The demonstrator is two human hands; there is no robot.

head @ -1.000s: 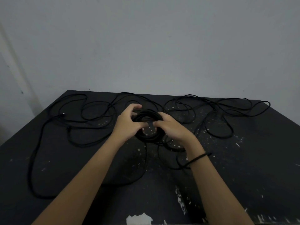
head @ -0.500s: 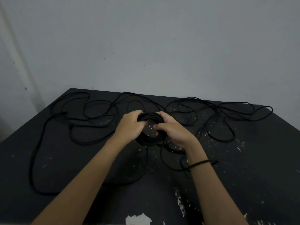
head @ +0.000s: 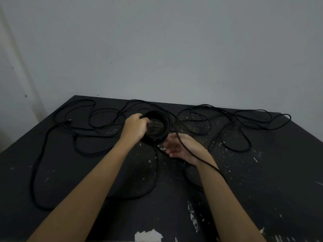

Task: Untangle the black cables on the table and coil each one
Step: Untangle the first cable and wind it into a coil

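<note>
Grips coil (head: 166, 127) at frame centre with left hand (head: 135, 127) to hold loops together, right hand (head: 181, 147) open palm-up just below, strand (head: 197, 156) draped across, likely to feed the next loop, other cables (head: 94, 155) sprawled on table (head: 262, 172).

At the middle of the table (head: 262, 189), toward its far edge, a coil (head: 163, 135) in the left hand (head: 135, 128), the right hand (head: 181, 147) just before it to the right; toward the far left corner, loose cable loops (head: 97, 135); toward the far right corner, a cable tangle (head: 232, 122).
</note>
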